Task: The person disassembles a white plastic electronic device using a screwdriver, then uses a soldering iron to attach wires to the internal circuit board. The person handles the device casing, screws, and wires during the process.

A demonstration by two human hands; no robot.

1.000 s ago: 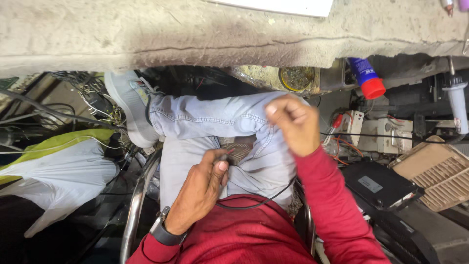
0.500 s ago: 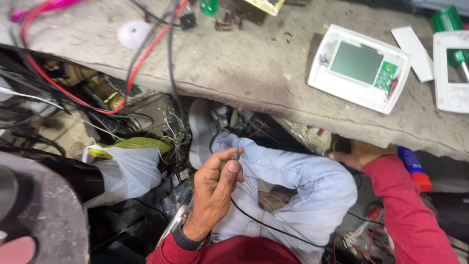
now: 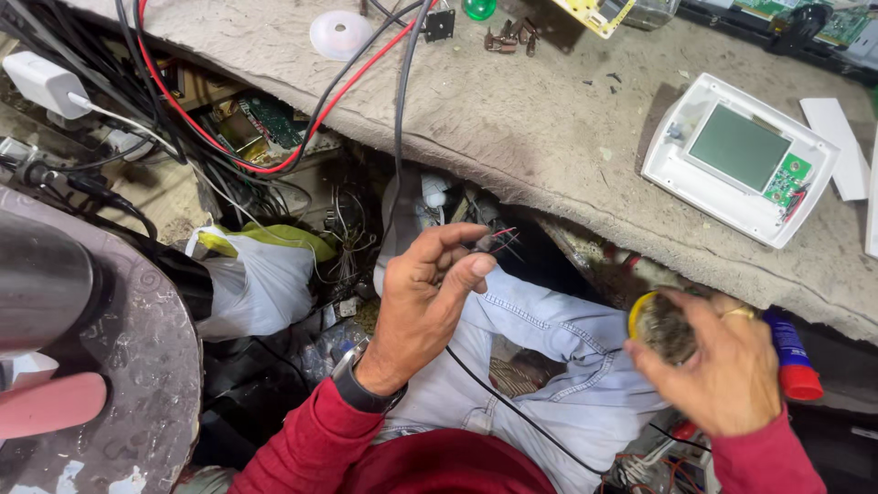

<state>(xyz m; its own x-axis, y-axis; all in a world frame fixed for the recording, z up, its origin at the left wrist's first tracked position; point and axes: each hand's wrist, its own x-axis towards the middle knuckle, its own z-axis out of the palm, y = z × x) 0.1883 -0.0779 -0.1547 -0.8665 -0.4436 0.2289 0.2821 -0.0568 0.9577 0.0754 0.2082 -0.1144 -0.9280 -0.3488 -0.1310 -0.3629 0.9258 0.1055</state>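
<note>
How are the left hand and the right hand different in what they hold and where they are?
The left hand pinches a thin black cable with bare red wire ends between its fingers; the right hand grips a round yellow-rimmed tin. The left hand is raised above the lap; the right hand sits lower, near the bench edge. Only the left wrist wears a watch. Both have red sleeves.

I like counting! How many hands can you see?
2. The left hand is raised in the middle, pinching thin wires. The right hand is lower right, holding a round yellow-rimmed tin. No other hands show.
</note>
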